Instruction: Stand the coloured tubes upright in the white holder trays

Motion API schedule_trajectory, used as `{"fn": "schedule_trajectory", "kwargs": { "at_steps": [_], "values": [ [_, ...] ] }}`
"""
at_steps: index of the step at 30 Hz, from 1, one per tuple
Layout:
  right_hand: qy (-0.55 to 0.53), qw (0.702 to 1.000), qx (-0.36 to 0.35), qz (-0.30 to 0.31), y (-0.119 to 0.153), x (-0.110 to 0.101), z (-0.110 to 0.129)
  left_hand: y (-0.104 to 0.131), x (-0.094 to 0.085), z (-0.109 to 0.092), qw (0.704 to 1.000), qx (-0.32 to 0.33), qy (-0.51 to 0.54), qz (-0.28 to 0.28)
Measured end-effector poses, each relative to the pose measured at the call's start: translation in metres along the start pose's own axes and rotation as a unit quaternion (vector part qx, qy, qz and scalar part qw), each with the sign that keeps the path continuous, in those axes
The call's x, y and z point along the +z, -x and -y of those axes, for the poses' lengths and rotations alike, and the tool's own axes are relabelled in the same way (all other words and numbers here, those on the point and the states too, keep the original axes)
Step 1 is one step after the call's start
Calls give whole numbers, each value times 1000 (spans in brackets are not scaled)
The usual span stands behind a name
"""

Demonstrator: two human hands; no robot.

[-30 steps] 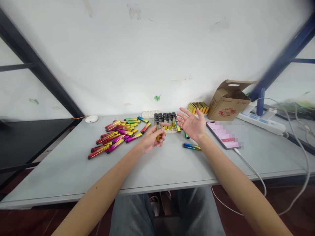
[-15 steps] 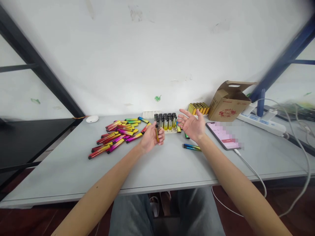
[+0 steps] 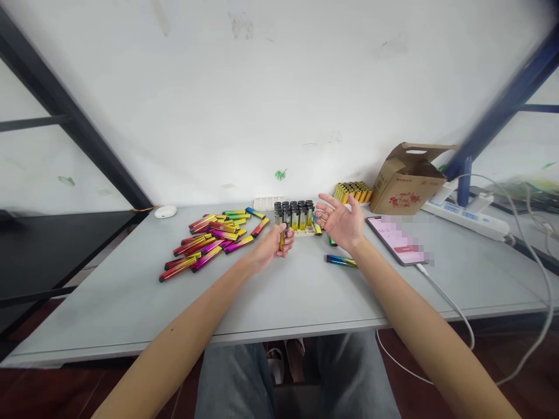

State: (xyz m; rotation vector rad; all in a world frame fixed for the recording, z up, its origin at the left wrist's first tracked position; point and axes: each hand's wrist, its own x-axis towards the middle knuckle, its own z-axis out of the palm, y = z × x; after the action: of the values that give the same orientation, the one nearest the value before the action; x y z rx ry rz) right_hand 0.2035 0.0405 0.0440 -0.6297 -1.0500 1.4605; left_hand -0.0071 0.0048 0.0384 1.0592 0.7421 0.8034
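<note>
My left hand [image 3: 271, 247] is closed around a gold lighter [image 3: 282, 240] with a dark top, held near upright just in front of the white tray [image 3: 310, 231]. Several black-topped lighters [image 3: 299, 216] stand in rows in that tray. Palm up and fingers spread, my right hand [image 3: 343, 224] is to the right of the tray and holds nothing. Near its wrist a blue and gold lighter [image 3: 339, 261] lies on the table, and a green one [image 3: 332, 241] is partly hidden behind the hand. A loose pile of coloured lighters [image 3: 213, 235] lies to the left.
At the back stand a second white tray [image 3: 268, 203], a block of gold lighters [image 3: 353, 192] and an open cardboard box [image 3: 402, 186]. On the right are a phone [image 3: 397, 240] with a cable and a power strip [image 3: 467, 221]. A white case [image 3: 166, 212] lies at the left.
My left hand has moved slightly right, and its thumb now lies over the top of the lighter it holds. My right hand has stayed nearly still.
</note>
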Motion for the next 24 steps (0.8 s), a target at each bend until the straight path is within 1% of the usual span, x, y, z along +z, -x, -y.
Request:
{"fn": "schedule_trajectory", "kwargs": {
  "at_steps": [2, 8, 14, 20, 24],
  "values": [
    [-8, 1000, -2, 0, 0, 0, 1, 0, 0, 0, 1000, 1, 4, -1],
    [-55, 998, 14, -8, -1, -1, 2, -1, -2, 2, 1000, -5, 19, 23],
    [-125, 992, 24, 8, -2, -1, 2, 1, 0, 1, 999, -1, 44, 32],
    [-111, 994, 24, 3, -3, -3, 0, 1, 0, 2, 998, 4, 56, 40],
    [-97, 995, 16, -5, -3, -3, 0, 1, -1, 2, 996, 0, 82, 46]
  ]
}}
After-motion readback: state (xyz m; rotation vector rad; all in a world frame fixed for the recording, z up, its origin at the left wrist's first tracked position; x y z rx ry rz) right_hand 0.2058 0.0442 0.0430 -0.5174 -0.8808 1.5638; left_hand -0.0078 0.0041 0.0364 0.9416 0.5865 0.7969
